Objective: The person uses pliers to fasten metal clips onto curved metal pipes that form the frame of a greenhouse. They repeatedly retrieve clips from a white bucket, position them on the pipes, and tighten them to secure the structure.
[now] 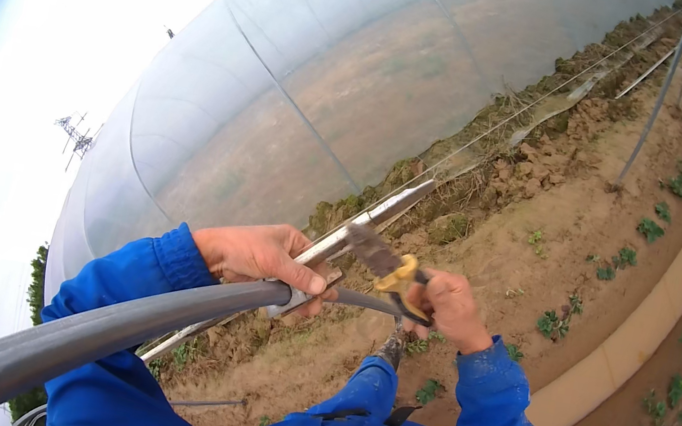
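My left hand (278,260) grips a silvery metal channel strip (375,215), its thumb pressed near the strip's lower end. That end lies against a thick grey pipe (138,314), which runs from the lower left past my fingers and curves down to the right. Some of my left fingers are hidden behind the strip. In my right hand (451,308) is a hand tool (397,274) with a broad dark blade and a yellow-and-black handle. The blade looks blurred, so its exact kind is unclear. Its tip overlaps the strip in view; whether they touch, I cannot tell.
A plastic-film greenhouse (309,84) rises beyond my hands, with a taut line (539,97) along its base. Clods of soil (526,170) edge it. A slanting grey pole (659,98) stands in the ground. Green seedlings (554,326) grow beside a pale strip (628,332) at right.
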Available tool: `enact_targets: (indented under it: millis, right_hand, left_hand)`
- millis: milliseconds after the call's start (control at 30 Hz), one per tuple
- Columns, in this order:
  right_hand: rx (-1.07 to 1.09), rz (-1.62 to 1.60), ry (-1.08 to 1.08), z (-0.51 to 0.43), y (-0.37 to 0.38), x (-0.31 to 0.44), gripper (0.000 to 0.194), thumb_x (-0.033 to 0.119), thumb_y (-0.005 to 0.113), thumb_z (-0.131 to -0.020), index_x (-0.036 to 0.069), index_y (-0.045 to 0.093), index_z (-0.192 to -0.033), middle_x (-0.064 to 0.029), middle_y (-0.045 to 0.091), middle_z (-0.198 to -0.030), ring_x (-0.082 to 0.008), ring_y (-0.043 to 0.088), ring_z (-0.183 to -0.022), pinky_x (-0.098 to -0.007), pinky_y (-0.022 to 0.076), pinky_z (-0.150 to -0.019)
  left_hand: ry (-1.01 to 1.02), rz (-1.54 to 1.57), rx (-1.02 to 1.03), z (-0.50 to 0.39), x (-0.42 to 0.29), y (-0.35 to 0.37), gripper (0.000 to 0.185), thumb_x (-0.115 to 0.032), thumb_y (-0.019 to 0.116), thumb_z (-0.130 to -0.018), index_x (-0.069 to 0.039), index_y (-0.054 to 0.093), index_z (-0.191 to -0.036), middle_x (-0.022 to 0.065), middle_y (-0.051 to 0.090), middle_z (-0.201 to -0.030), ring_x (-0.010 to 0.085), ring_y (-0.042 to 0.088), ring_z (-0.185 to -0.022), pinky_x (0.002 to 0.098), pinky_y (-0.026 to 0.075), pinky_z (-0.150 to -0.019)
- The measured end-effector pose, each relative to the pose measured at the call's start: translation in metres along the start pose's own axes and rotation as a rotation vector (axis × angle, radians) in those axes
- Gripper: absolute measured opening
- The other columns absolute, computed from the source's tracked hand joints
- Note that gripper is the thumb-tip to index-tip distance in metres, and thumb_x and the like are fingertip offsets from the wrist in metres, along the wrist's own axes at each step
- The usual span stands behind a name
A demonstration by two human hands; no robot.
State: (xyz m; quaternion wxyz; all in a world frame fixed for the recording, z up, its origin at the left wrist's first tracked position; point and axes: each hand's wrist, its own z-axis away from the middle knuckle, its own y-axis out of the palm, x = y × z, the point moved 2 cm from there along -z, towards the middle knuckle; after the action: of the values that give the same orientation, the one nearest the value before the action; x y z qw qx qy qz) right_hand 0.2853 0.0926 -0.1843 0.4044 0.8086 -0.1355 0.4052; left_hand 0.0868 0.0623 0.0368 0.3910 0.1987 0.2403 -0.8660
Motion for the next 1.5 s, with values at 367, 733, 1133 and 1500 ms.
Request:
enact_targets:
  millis: [367,733,1133,1500]
  right_hand:
    - [-0.046,-0.091,-0.082,-0.004,-0.003,-0.011,0.058,0.06,0.054,-0.096,0.004,0.064,-0.084,-0.0073,0.059,-0.058,-0.0112,0.057,-0.047,-0.026,0.0443,-0.042]
    - [-0.005,-0.172,-0.132,-0.006,-0.004,0.005,0.065,0.066,0.048,-0.095,0.005,0.059,-0.077,-0.0108,0.065,-0.064,-0.0118,0.056,-0.044,-0.0263,0.0433,-0.038]
    - [-0.064,-0.389,-0.333,-0.023,-0.011,0.013,0.052,0.054,0.055,-0.098,0.005,0.057,-0.079,-0.0079,0.06,-0.064,-0.0121,0.056,-0.045,-0.026,0.0433,-0.036]
    - [-0.053,-0.02,-0.209,-0.019,-0.015,-0.007,0.055,0.052,0.052,-0.1,0.0,0.06,-0.083,-0.0088,0.059,-0.061,-0.0156,0.059,-0.046,-0.027,0.0445,-0.038]
  left_hand:
    - [-0.001,0.019,0.029,-0.002,0.003,-0.002,0.023,-0.021,0.075,-0.089,0.0,0.07,-0.097,0.0113,0.074,-0.092,0.0257,0.056,-0.126,0.0388,0.044,-0.102]
    - [0.031,-0.016,0.023,-0.002,0.007,-0.005,0.041,-0.022,0.079,-0.086,0.003,0.066,-0.115,0.0144,0.073,-0.101,0.0181,0.068,-0.095,0.0302,0.055,-0.077]
    - [0.048,-0.016,0.05,-0.005,0.006,-0.005,0.045,-0.02,0.077,-0.087,0.007,0.064,-0.12,0.012,0.074,-0.097,0.0171,0.069,-0.094,0.0264,0.053,-0.078]
    - [0.011,-0.008,0.044,0.0,-0.004,0.0,0.04,-0.021,0.077,-0.087,0.006,0.066,-0.114,0.0115,0.074,-0.098,0.0158,0.067,-0.096,0.0285,0.051,-0.082]
